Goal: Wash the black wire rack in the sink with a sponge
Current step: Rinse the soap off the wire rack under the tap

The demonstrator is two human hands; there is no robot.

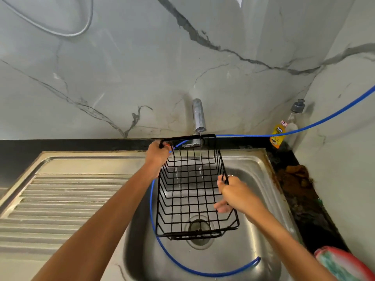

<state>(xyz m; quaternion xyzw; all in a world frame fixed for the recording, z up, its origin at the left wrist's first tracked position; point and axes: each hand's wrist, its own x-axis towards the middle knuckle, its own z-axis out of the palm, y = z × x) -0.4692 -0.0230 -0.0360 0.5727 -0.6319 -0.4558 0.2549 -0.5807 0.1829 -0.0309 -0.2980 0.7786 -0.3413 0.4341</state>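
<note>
The black wire rack [190, 191] is a basket held tilted over the steel sink [261, 179], its far rim up by the tap. My left hand [157, 154] grips the rack's upper left corner. My right hand [233, 193] holds the right rim, thumb over the wire and fingers underneath. A thin stream of water falls from the chrome tap [199, 116] through the rack's mesh. A green sponge [336, 264] lies in a red dish [345, 255] at the lower right, away from both hands.
A blue hose [182, 262] curls through the basin and runs off to the upper right. A dish soap bottle [284, 128] stands in the back corner. The ribbed drainboard [60, 199] lies on the left. Brown grime lines the dark counter on the right.
</note>
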